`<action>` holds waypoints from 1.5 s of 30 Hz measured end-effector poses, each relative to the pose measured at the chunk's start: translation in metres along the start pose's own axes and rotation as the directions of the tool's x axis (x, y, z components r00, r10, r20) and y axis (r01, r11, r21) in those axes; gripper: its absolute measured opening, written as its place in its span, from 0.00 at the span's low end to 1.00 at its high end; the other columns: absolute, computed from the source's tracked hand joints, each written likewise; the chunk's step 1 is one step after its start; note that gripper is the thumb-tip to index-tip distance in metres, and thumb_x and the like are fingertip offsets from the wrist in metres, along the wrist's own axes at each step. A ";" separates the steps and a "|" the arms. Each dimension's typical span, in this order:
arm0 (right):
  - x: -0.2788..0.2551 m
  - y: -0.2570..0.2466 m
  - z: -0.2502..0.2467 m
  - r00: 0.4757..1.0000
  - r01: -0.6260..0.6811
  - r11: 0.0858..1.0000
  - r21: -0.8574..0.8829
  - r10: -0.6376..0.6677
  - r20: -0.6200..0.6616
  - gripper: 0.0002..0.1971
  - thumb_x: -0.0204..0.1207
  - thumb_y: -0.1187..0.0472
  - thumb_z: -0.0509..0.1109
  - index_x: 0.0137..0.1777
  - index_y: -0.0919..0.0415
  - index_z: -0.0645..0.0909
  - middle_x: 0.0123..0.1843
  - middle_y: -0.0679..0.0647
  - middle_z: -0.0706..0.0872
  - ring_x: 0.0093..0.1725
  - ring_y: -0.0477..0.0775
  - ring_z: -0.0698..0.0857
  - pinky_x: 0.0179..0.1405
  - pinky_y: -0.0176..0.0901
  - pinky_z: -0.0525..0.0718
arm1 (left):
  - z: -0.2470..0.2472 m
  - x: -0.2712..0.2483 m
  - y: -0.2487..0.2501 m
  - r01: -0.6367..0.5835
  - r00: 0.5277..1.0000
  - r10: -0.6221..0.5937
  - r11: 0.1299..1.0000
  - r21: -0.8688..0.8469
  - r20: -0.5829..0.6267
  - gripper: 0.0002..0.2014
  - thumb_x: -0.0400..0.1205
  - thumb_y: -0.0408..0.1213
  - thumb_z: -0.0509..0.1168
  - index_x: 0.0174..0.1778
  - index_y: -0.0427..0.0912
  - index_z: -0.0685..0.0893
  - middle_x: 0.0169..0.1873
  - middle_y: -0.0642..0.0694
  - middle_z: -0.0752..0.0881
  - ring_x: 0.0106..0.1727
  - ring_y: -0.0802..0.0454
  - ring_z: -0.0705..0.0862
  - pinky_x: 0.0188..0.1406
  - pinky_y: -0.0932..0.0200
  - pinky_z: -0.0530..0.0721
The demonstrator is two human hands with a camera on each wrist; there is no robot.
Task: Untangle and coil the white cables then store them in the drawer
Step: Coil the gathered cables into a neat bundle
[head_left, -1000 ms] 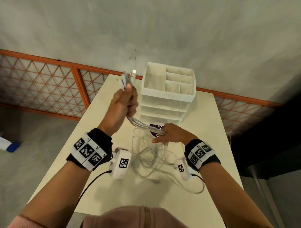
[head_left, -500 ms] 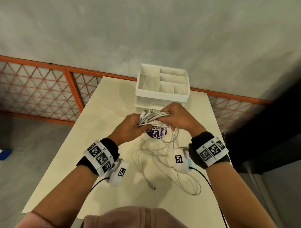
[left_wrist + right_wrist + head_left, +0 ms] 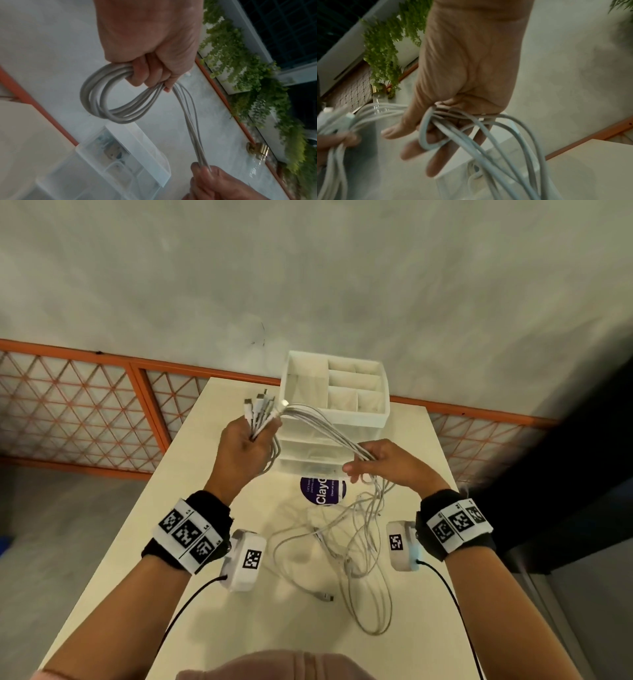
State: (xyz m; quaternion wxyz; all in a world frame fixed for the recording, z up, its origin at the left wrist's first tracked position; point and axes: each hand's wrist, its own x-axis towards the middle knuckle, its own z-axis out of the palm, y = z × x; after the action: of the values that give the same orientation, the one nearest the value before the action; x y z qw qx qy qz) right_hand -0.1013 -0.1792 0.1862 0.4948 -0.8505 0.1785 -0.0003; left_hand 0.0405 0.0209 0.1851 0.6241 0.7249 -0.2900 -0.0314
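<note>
Above the cream table (image 3: 191,546), left hand (image 3: 241,448) clenches the coiled white cables (image 3: 109,102) while right hand (image 3: 388,465) pinches the trailing strands (image 3: 329,433); feed each loop evenly, tension constant, toward the clenched fingers.

Drawer unit (image 3: 318,453) front partly hidden behind hands, cables (image 3: 322,429).

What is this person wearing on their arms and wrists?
Each wrist carries a black band wrapped with a white strip of black square code markers. Below each wrist sits a white camera box with its own marker and a thin black cable. The forearms are bare; a pink sleeve edge shows.
</note>
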 end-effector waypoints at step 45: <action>-0.009 0.013 -0.017 0.984 0.146 0.974 0.173 -0.125 -0.127 0.06 0.80 0.63 0.67 0.42 0.57 0.83 0.33 0.48 0.82 0.31 0.40 0.80 0.35 0.31 0.78 | 0.020 0.030 0.049 -0.226 0.943 0.219 0.974 -0.003 0.252 0.20 0.83 0.47 0.63 0.22 0.54 0.77 0.14 0.58 0.71 0.18 0.63 0.69 0.23 0.68 0.66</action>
State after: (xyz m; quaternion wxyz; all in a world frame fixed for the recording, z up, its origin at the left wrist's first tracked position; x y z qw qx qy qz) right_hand -0.1163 -0.1964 0.1852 0.5580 -0.8105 0.1477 -0.0997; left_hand 0.0389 -0.0137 0.2352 0.5724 0.6859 -0.4467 -0.0482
